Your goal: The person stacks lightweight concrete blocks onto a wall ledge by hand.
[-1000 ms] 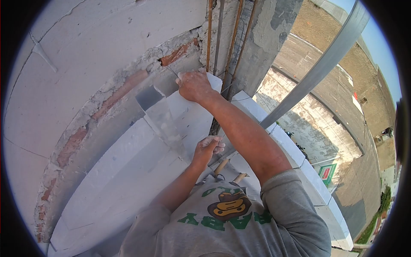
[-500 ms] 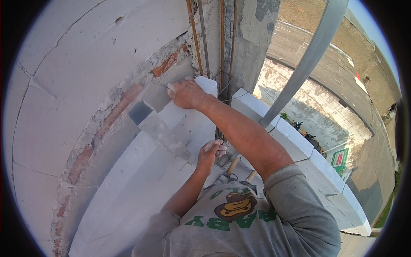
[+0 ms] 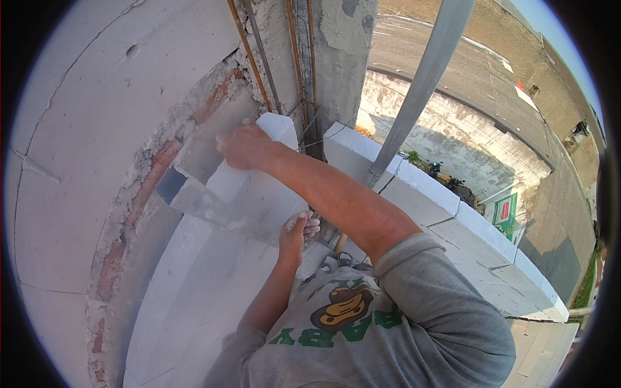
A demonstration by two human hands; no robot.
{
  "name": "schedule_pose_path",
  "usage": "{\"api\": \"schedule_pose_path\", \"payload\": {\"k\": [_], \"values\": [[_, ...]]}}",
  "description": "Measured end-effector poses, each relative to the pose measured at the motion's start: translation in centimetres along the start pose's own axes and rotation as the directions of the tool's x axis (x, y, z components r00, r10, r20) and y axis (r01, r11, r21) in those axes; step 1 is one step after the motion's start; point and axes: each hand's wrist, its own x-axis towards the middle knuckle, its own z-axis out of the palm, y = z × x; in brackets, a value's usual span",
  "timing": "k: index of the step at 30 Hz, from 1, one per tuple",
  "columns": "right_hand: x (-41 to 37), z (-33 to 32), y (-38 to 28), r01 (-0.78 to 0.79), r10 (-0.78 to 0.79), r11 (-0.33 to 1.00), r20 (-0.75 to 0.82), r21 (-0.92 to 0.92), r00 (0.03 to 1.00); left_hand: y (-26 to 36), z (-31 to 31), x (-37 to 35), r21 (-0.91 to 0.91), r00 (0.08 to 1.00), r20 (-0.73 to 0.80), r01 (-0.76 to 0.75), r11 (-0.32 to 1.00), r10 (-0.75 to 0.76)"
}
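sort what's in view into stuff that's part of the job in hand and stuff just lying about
In hand: white block, gripped by left hand and right hand; wall recess behind it.
Lying about: rebar rods; metal pole; wooden handle; green sign.

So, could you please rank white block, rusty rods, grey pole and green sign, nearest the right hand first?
1. White block, touching the right hand.
2. Rusty rods, just beyond.
3. Grey pole, rightward.
4. Green sign, far right.
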Motion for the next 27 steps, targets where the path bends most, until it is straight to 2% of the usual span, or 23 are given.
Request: {"api": "schedule_pose_path", "payload": {"k": [2, 4, 5, 7, 11, 13, 17, 19, 20, 22, 24, 26, 27], "values": [[-0.4, 0.2, -0.2, 0.036, -0.036, 0.999, -0.007, 0.001, 0.999, 0.0, -0.2, -0.1, 0.006, 1.0, -0.002, 0.008, 1.0, -0.008], [-1.4, 0.0, -0.4, -0.044, 0.049, 0.998, -0.102, 0.043, 0.994, -0.2, -0.3, -0.2, 0.014, 1.0, 0.004, 0.019, 1.0, -0.019], [-1.6, 0.3, -0.1, -0.053, 0.057, 0.998, -0.101, 0.046, 0.993, -0.5, -0.5, -0.2, 0.013, 1.0, -0.005, 0.025, 1.0, -0.025], [-1.9, 0.8, 0.5, -0.054, 0.065, 0.997, -0.21, 0.058, 0.976, -1.1, -0.7, -0.1, 0.016, 0.999, -0.008, 0.04, 0.999, -0.04], [-4.2, 0.3, 1.1, -0.115, 0.132, 0.989, -0.222, 0.088, 0.966, -1.6, -0.7, -0.2, 0.044, 0.997, 0.001, 0.081, 0.996, -0.081], [-5.4, 1.2, 1.9, -0.07, 0.094, 0.995, -0.387, 0.077, 0.917, -1.6, -0.2, -0.3, 0.071, 0.994, 0.014, 0.105, 0.992, -0.106], [-7.8, 2.2, 3.1, -0.048, 0.066, 0.998, -0.49, 0.05, 0.869, -2.4, 0.5, 0.1, 0.093, 0.988, 0.044, 0.144, 0.985, -0.149], [-10.2, 2.3, 3.5, -0.006, 0.028, 0.999, -0.647, 0.037, 0.762, -3.0, 0.6, 0.5, 0.122, 0.984, 0.066, 0.157, 0.98, -0.166], [-11.8, 2.5, 3.9, -0.02, 0.043, 0.999, -0.648, 0.043, 0.761, -3.3, 0.7, 0.7, 0.139, 0.983, 0.086, 0.151, 0.979, -0.164], [-16.1, 2.9, 4.8, -0.032, 0.091, 0.995, -0.713, 0.096, 0.696, -3.6, 0.8, 0.9, 0.163, 0.979, 0.107, 0.157, 0.974, -0.176], [-21.6, 4.6, 5.8, -0.136, 0.195, 0.981, -0.696, 0.139, 0.691, -3.9, 1.0, 1.1, 0.201, 0.978, 0.105, 0.159, 0.967, -0.183], [-28.0, 8.9, 7.2, -0.307, 0.41, 0.912, -0.604, 0.272, 0.684, -4.3, 1.1, 1.4, 0.221, 0.974, 0.107, 0.171, 0.96, -0.198], [-31.6, 11.7, 7.9, -0.433, 0.513, 0.857, -0.533, 0.278, 0.673, -4.6, 1.2, 1.5, 0.236, 0.974, 0.104, 0.171, 0.957, -0.199]]}}
